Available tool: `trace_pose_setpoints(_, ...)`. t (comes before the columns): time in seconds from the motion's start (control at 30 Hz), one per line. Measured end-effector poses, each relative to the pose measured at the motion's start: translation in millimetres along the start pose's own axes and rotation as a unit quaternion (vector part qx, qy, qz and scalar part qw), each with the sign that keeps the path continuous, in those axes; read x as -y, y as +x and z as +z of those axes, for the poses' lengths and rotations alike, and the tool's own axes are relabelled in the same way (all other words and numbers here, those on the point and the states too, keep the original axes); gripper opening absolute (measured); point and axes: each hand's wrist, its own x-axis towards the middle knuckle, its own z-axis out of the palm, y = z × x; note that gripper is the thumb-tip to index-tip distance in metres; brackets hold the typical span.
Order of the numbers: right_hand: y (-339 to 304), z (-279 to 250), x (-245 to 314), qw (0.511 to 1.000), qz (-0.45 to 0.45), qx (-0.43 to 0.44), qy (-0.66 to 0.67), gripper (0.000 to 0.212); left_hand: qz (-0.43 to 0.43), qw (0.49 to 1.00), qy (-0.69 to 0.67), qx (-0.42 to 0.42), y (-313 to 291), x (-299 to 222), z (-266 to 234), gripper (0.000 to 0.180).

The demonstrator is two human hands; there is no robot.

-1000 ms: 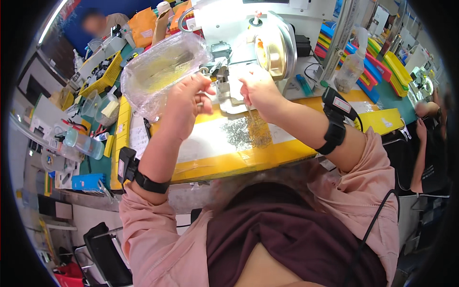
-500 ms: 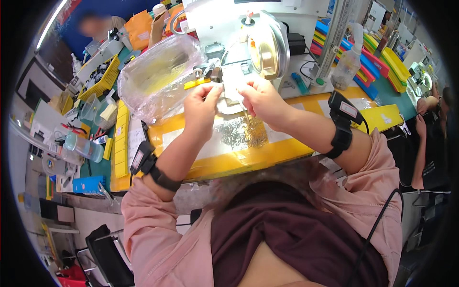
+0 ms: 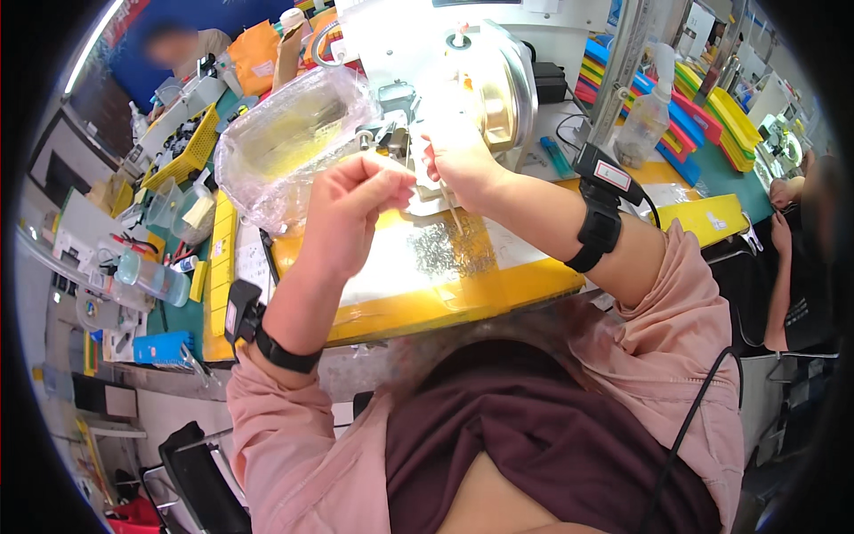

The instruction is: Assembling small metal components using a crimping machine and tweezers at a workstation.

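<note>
My left hand (image 3: 349, 214) is raised in front of the white machine (image 3: 378, 58), its thumb and fingertips pressed together. Whatever they hold, if anything, is too small to make out. My right hand (image 3: 463, 167) reaches to the brightly lit front of the machine, fingers curled around a thin tan stick (image 3: 453, 210) that pokes out below the palm. Glare hides its fingertips. Below both hands, a pile of small shiny metal pieces (image 3: 445, 247) lies on white paper over the yellow work surface (image 3: 418, 316). A gold-coloured spool (image 3: 495, 105) sits on the machine above my right hand.
A plastic-wrapped tray (image 3: 294, 133) stands left of the machine. Further left are a yellow basket (image 3: 191, 158) and a blue-capped jar (image 3: 153, 278). A spray bottle (image 3: 645, 116) and stacked coloured trays (image 3: 712, 125) stand at the right. Another person's hand (image 3: 783, 230) shows at the far right.
My left hand has drawn back to the left and nearer, away from the machine. My right hand has shifted a little left and tilted, so the thin stick now shows more clearly.
</note>
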Motion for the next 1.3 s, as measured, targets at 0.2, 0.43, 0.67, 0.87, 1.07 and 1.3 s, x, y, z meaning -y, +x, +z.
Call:
trace_pose_setpoints(0.2,15,3,14,0.995,0.067,0.005,0.076,0.015,0.127,0.97,-0.198,-0.065,30,-28,-20,0.01)
trace_pose_setpoints(0.43,24,4,8,0.994,0.08,0.019,0.065,0.013,0.212,0.95,-0.04,-0.227,51,-14,-89,0.01)
trace_pose_setpoints(0.67,23,2,16,0.996,0.071,0.011,0.048,0.008,0.017,0.801,0.587,-0.113,-4,11,-37,0.039)
trace_pose_setpoints(0.87,27,3,10,0.997,0.052,0.024,0.059,0.009,0.003,0.926,0.377,0.022,-8,41,-39,0.088)
trace_pose_setpoints(1.07,-4,1,13,0.986,0.106,0.04,0.123,0.02,-0.093,0.943,0.319,0.028,-7,31,-34,0.084)
trace_pose_setpoints(1.3,-30,-15,9,0.946,0.082,0.297,0.099,0.044,-0.158,0.955,0.25,0.039,5,18,-38,0.073)
